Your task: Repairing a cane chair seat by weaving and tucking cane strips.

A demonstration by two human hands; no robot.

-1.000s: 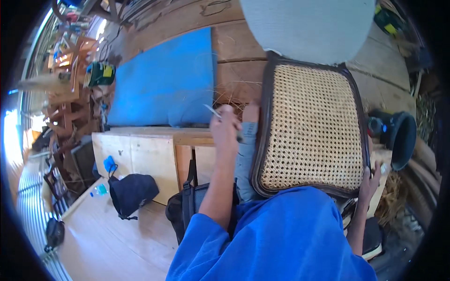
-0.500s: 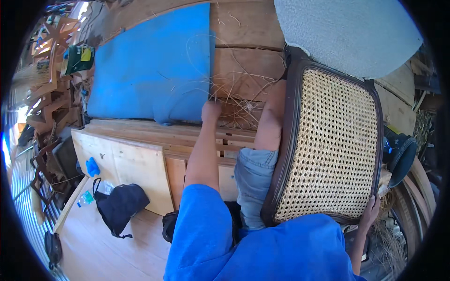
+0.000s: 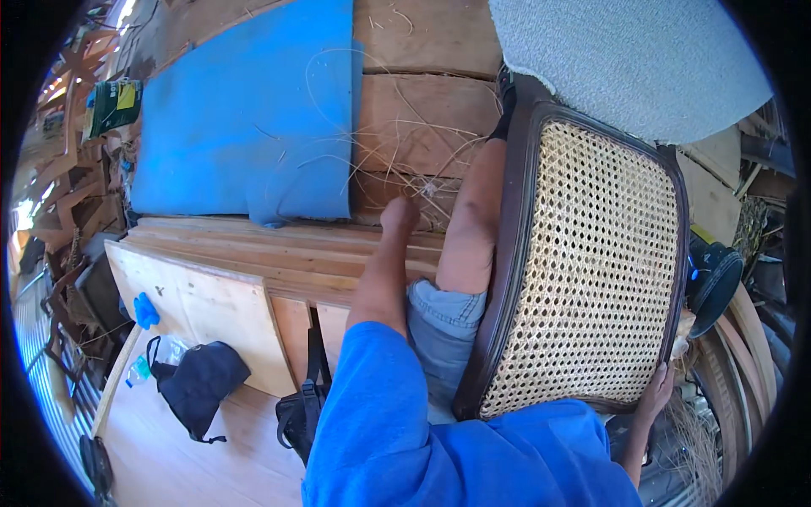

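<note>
A cane-woven panel (image 3: 600, 262) in a dark wooden chair frame (image 3: 515, 237) lies along my bare leg (image 3: 465, 220). My right hand (image 3: 655, 389) grips the lower right of that frame from the side. My left hand (image 3: 399, 215) is curled closed over the loose cane strands (image 3: 397, 160), left of my leg; whatever is inside its fingers is hidden. A pale textured sheet (image 3: 625, 59) covers the far end beyond the chair.
A blue mat (image 3: 236, 127) lies on wooden boards. Stacked planks and a plywood panel (image 3: 186, 313) are at the left with black bags (image 3: 198, 389) and a bottle. A green container (image 3: 114, 108) stands far left, a dark bucket (image 3: 714, 287) at right.
The view has shifted, revealing more of my leg. My left hand has lowered; the thin tool seen in it a second ago is out of sight. My right hand stays on the frame.
</note>
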